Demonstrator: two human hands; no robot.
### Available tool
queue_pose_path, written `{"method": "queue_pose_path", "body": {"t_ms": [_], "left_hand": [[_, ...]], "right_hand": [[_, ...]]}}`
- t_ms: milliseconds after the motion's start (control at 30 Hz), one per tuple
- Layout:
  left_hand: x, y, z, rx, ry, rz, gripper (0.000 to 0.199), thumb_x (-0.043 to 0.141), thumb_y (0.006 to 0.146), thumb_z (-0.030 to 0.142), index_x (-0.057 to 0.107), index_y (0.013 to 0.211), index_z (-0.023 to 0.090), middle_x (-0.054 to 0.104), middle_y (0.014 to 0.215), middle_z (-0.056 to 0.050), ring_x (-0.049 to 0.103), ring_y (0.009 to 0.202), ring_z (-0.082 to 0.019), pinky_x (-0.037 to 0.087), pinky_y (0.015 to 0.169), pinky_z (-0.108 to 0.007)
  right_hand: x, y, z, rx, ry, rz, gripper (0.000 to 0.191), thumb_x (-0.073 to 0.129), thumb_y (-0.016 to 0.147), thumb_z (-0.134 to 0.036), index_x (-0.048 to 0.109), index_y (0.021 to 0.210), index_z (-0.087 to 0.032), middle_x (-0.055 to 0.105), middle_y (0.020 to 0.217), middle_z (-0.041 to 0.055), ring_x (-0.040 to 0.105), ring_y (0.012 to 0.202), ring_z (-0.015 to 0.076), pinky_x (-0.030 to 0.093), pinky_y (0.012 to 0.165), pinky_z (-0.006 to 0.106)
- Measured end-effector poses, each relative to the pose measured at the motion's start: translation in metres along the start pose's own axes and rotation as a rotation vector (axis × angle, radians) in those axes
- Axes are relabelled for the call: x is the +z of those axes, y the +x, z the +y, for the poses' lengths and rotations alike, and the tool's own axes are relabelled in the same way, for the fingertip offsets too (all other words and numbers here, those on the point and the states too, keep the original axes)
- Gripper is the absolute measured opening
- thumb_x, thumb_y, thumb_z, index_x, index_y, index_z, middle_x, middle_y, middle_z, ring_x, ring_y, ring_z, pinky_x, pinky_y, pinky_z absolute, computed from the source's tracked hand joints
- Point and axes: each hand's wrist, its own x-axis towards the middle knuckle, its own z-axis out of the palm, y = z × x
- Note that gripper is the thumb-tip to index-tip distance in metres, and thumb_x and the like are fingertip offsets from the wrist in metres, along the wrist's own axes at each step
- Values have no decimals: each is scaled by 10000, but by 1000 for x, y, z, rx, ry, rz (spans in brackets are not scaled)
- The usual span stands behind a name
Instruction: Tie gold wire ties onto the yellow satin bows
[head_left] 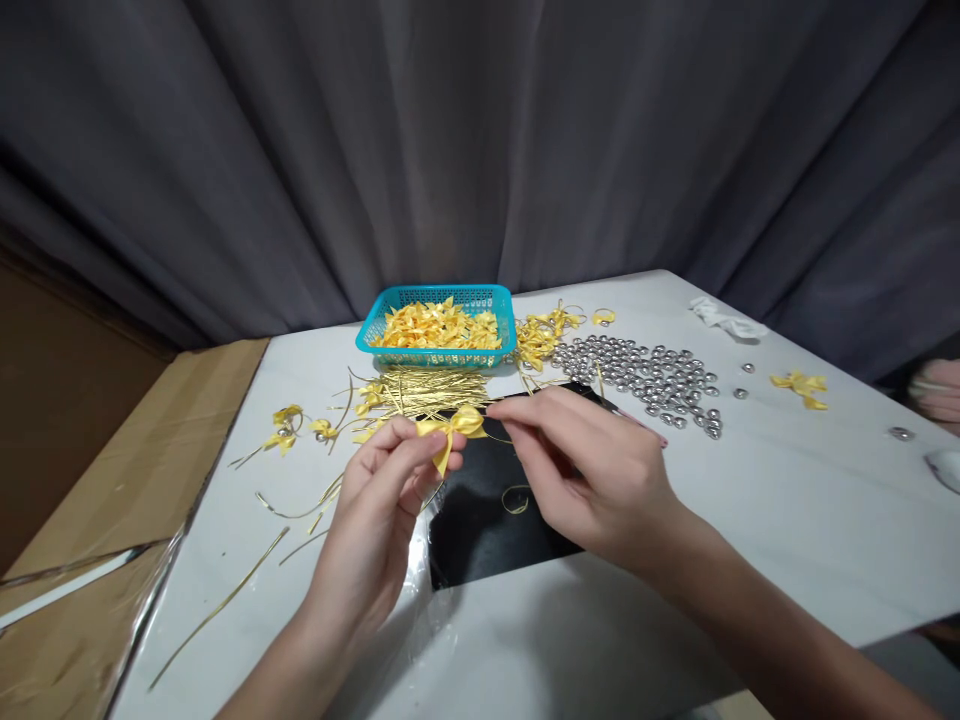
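Note:
My left hand is closed, its thumb and fingers pinching a yellow satin ribbon bow above the table. Just right of the bow, my right hand has thumb and forefinger pressed together on a thin gold wire tie, mostly hidden by the fingers. A thin gold strand curves below those fingertips. Beneath both hands lies a black mat with a small curl of gold wire on it. Behind the bow is a pile of gold wire ties.
A turquoise basket full of yellow bows stands at the back. Beside it lie wired bows and many silver heart-shaped pieces. Loose bows and wire ties lie left. A crumpled white piece and a bow lie right.

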Motion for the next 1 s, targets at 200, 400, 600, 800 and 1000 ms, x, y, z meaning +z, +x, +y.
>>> {"method": "queue_pose_path", "body": {"t_ms": [200, 400, 600, 800, 1000], "left_hand": [[1, 1, 0, -11, 2, 11, 75, 719, 683, 111, 654, 700, 146, 691, 680, 21, 629, 580, -51, 529, 614, -93], [0, 0, 2, 15, 17, 19, 138, 725, 677, 115, 595, 661, 161, 678, 648, 28, 625, 572, -53, 522, 596, -92], [-1, 1, 2, 23, 46, 40, 208, 742, 646, 124, 545, 677, 183, 671, 641, 44, 625, 551, -63, 524, 581, -116], [1, -1, 3, 17, 47, 39, 243, 748, 631, 118, 519, 668, 188, 675, 610, 46, 616, 531, -55, 511, 572, -105], [0, 0, 3, 27, 49, 17, 224, 729, 665, 114, 517, 653, 185, 687, 620, 41, 620, 543, -46, 509, 598, -94]], "right_hand": [[5, 0, -1, 41, 13, -50, 127, 483, 867, -84, 593, 909, -131, 667, 789, 32, 600, 663, 91, 475, 596, 188], [2, 0, -3, -32, -12, 30, 163, 469, 846, -42, 594, 912, -124, 593, 682, 24, 532, 584, 87, 418, 507, 192], [0, 0, -6, -49, -32, -1, 198, 435, 853, -56, 605, 912, -139, 581, 675, 19, 514, 570, 88, 406, 499, 197], [0, 1, -5, -33, -7, -18, 188, 440, 849, -41, 608, 894, -111, 575, 683, 24, 519, 584, 84, 424, 521, 196], [-1, 2, -4, -60, -13, -17, 178, 447, 848, -55, 604, 898, -125, 566, 681, 13, 506, 574, 82, 404, 495, 196]]}}
